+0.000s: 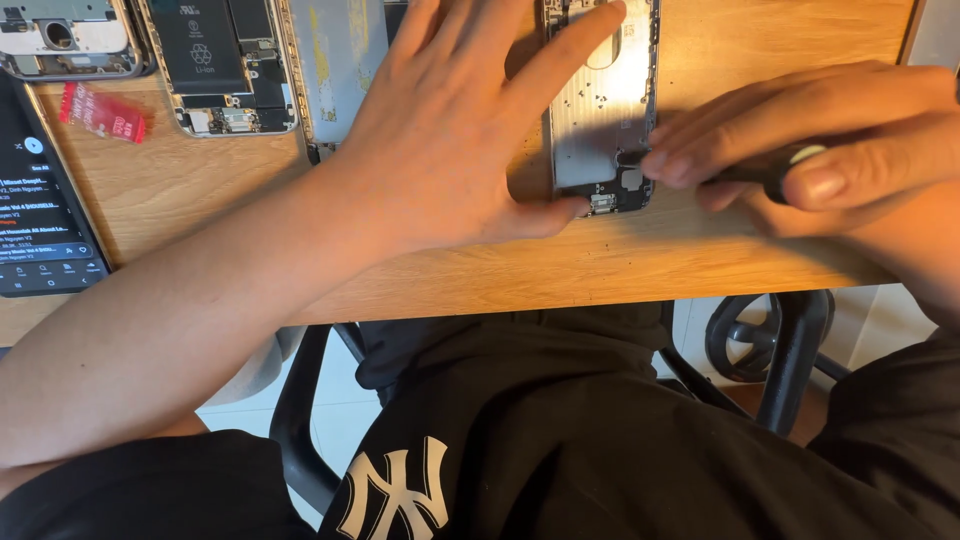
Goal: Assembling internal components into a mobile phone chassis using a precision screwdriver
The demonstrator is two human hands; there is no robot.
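An opened phone housing lies on the wooden desk, its grey inner plate and bottom connector parts showing. My left hand lies flat across it with fingers spread, thumb pressed at the housing's lower left corner, holding it down. My right hand grips a black screwdriver whose tip, hidden by my fingertips, meets the housing's lower right corner.
Another opened phone with a black battery and a detached screen panel lie at the back left. A phone back with camera hole, a red tab and a lit dark phone sit far left. A chair is below the desk edge.
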